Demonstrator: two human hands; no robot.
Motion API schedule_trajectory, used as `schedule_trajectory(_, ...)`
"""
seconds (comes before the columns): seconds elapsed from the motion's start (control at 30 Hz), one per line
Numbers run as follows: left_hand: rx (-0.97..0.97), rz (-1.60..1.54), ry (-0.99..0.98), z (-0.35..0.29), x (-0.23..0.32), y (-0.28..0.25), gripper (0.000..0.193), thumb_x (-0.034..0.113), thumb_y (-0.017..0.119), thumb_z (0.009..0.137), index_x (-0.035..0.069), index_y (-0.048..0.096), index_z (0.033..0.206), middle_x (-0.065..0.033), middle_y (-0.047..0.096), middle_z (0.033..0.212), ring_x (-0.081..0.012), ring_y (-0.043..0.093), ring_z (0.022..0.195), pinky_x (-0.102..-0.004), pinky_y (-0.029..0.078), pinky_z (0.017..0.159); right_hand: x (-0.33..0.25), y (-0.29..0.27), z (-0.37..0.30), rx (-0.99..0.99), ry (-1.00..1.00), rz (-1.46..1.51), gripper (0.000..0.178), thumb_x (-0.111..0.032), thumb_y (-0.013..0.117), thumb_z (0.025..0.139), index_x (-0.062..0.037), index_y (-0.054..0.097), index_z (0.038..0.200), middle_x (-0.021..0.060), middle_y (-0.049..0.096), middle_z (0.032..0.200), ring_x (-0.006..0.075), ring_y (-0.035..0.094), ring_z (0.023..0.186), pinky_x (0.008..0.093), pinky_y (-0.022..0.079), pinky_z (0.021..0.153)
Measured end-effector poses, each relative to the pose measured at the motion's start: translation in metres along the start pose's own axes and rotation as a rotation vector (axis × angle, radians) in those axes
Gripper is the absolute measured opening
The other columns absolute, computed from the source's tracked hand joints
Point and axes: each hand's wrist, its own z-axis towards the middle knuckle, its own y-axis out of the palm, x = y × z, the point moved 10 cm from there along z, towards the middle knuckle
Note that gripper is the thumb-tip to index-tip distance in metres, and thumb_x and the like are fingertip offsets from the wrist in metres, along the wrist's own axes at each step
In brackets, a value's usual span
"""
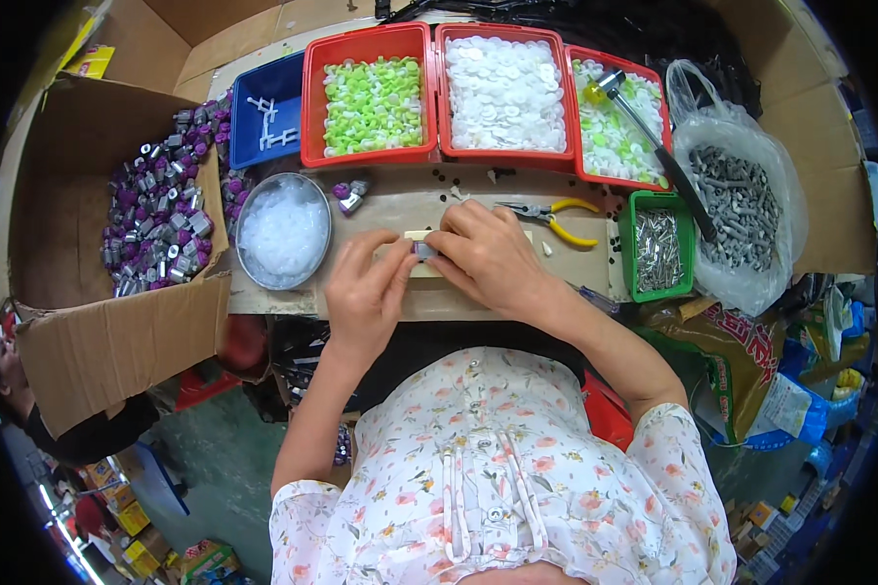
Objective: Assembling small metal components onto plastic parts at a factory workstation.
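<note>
Between the fingertips of both my hands is a small silver-and-purple fitting (pixel 422 250), held over a pale block (pixel 425 269) on the bench. My left hand (pixel 363 290) pinches it from the left. From the other side my right hand (pixel 488 255) grips it, and its fingers hide part of the piece. Two similar purple-and-silver fittings (pixel 349 196) lie just beyond my left hand. To the right of my right hand rest yellow-handled pliers (pixel 564 207). A round metal bowl of clear, whitish jelly-like stuff (pixel 283 232) stands left of my left hand.
Red bins hold green and white caps (pixel 373 107), white discs (pixel 505 95) and mixed caps (pixel 595 127). A hammer (pixel 654 136) leans across the right one. Metal pins fill a green bin (pixel 659 252); grey screws fill a bag (pixel 737 205). An open carton (pixel 117 327) of fittings stands left.
</note>
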Motion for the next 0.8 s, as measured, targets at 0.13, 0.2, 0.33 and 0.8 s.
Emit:
schedule_trajectory(0.13,-0.051,0.064,0.181,-0.012,0.01,0.017,0.026,0.007,0.074,0.078,0.001,0.068,0.103,-0.0132,0.063,0.105,-0.0322,0.063,0.096,-0.0396,0.052,0.078,-0.002,0.003,0.003,-0.058,-0.008,-0.056,0.016,-0.019,0.069,0.082,-0.0078,0.064,0.093,0.0047,0.054,0.088,0.0228,0.055,0.089,0.0377,0.038,0.071)
schedule_trajectory(0.2,-0.065,0.122,0.245,-0.015,0.015,0.021,0.029,0.008,0.074,0.078,-0.001,0.068,0.104,-0.0128,0.063,0.108,-0.0314,0.062,0.101,-0.0397,0.051,0.08,-0.005,0.007,0.004,-0.095,-0.037,-0.135,0.016,-0.019,0.068,0.082,-0.0079,0.064,0.092,0.0051,0.053,0.086,0.0234,0.054,0.089,0.0378,0.039,0.073)
schedule_trajectory(0.33,-0.071,0.164,0.281,-0.016,0.019,0.023,0.031,0.011,0.074,0.078,-0.002,0.067,0.106,-0.0127,0.064,0.11,-0.0309,0.061,0.103,-0.0397,0.051,0.082,-0.008,-0.006,-0.007,-0.08,-0.049,-0.155,0.018,-0.019,0.07,0.08,-0.0083,0.065,0.094,0.0061,0.056,0.09,0.0241,0.056,0.09,0.0381,0.04,0.073)
schedule_trajectory(0.8,-0.048,0.085,0.132,0.128,-0.034,0.009,0.012,0.005,0.069,0.079,0.0,0.072,0.089,-0.0165,0.066,0.091,-0.0339,0.064,0.086,-0.0411,0.05,0.08,0.111,-0.152,-0.153,0.099,0.636,-0.49,0.009,-0.002,0.064,0.085,0.0026,0.063,0.092,0.0174,0.057,0.088,0.0377,0.059,0.081,0.044,0.046,0.071)
